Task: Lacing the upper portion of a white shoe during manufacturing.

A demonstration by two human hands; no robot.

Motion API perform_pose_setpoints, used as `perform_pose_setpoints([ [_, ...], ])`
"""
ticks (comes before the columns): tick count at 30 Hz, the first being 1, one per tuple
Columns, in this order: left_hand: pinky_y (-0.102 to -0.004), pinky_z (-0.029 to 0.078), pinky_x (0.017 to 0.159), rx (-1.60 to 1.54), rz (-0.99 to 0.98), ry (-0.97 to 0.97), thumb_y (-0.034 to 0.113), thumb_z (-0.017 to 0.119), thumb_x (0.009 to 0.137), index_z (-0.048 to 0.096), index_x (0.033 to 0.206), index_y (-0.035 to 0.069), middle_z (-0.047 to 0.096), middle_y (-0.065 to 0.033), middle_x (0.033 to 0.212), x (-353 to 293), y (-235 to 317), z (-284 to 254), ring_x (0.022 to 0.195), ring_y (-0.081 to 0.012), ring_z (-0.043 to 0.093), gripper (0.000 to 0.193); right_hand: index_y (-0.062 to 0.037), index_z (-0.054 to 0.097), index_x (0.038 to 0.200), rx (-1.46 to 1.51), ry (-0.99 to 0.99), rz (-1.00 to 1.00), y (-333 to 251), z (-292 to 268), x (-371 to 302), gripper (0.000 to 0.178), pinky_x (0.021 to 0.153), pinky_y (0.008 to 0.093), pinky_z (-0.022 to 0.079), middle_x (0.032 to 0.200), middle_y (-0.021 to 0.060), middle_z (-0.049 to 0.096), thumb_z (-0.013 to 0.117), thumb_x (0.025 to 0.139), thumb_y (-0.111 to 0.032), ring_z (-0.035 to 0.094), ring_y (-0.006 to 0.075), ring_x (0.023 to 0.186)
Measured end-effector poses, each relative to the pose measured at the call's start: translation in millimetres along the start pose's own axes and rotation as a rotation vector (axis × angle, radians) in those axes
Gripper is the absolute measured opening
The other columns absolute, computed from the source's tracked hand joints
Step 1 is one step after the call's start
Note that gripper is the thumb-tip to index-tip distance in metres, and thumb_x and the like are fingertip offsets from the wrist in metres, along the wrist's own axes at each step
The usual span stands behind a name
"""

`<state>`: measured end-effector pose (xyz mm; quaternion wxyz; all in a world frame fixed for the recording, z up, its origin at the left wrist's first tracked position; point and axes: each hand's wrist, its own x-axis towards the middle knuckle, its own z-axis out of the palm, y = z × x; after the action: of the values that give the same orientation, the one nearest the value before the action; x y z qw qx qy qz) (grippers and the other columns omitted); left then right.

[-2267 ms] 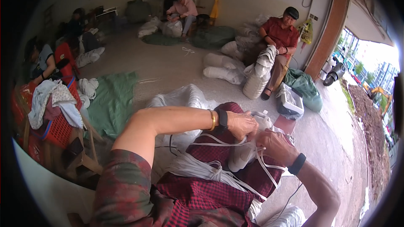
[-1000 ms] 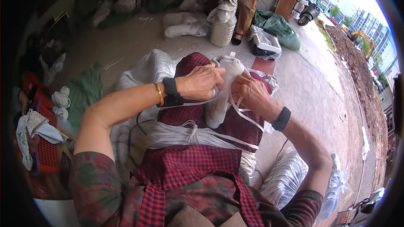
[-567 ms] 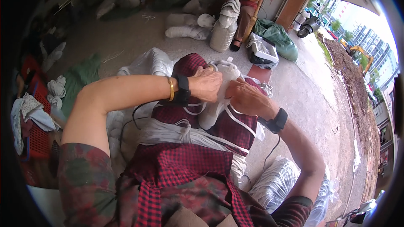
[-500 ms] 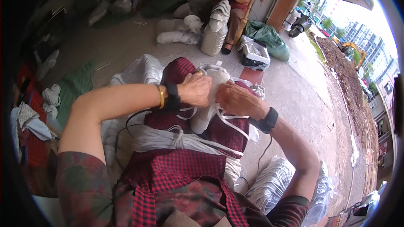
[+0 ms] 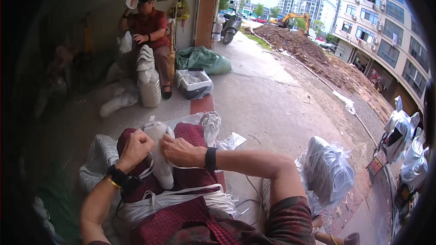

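Note:
A white shoe lies lengthwise on my lap, its toe pointing toward me, over red-and-black checked cloth. My left hand is closed in a pinch at the shoe's left side. On the opposite side my right hand also pinches, its fingertips close to the shoe's opening. White shoelace strands run out below both hands; the part between my fingers is too small to see clearly. Across my thighs rests a tied bundle of white laces, its loose ends fanning out at the right.
A seated person in a red shirt holds a white piece, beside a stack of white shoe parts. A white-rimmed bin and a green sack stand near. Plastic-wrapped bundles sit at my right; a cable crosses the floor.
The view has swung right and up, bringing in more of the street and building. My hands remain at the shoe, the left drawn slightly away from it.

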<state>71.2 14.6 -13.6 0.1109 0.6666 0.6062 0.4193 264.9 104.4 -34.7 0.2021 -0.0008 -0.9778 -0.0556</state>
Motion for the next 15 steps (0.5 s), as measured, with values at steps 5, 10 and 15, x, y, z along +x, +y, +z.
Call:
perform_pose_setpoints([
  [5, -0.0221, 0.043, 0.044, -0.456, -0.139, -0.242, 0.019, 0.046, 0.102, 0.057, 0.09, 0.0, 0.063, -0.0052, 0.072, -11, 39, -5, 0.047, -0.0063, 0.053, 0.024, -0.0005, 0.064, 0.072, 0.087, 0.099, 0.073, 16, 12, -8, 0.008, 0.061, 0.0331, 0.052, 0.092, 0.0152, 0.059, 0.067, 0.073, -0.008, 0.058, 0.0295, 0.093],
  [10, -0.0236, 0.042, 0.045, -0.505, -0.088, -0.092, 0.017, 0.046, 0.103, 0.055, 0.09, 0.002, 0.058, -0.0016, 0.065, -13, 16, 6, 0.049, -0.0059, 0.05, 0.022, -0.0001, 0.067, 0.073, 0.23, -0.247, 0.204, 25, 0, 19, 0.008, 0.061, 0.042, 0.052, 0.079, 0.0196, 0.065, 0.065, 0.072, -0.007, 0.066, 0.0313, 0.077],
  [15, -0.0251, 0.04, 0.053, -0.435, -0.015, -0.057, 0.013, 0.047, 0.102, 0.058, 0.101, 0.003, 0.049, 0.0025, 0.064, -19, 11, 13, 0.057, -0.0059, 0.047, 0.015, 0.0019, 0.07, 0.079, 0.162, -0.406, 0.398, 11, -26, 35, 0.017, 0.061, 0.0433, 0.056, 0.078, 0.0192, 0.069, 0.07, 0.068, -0.01, 0.071, 0.0343, 0.077],
])
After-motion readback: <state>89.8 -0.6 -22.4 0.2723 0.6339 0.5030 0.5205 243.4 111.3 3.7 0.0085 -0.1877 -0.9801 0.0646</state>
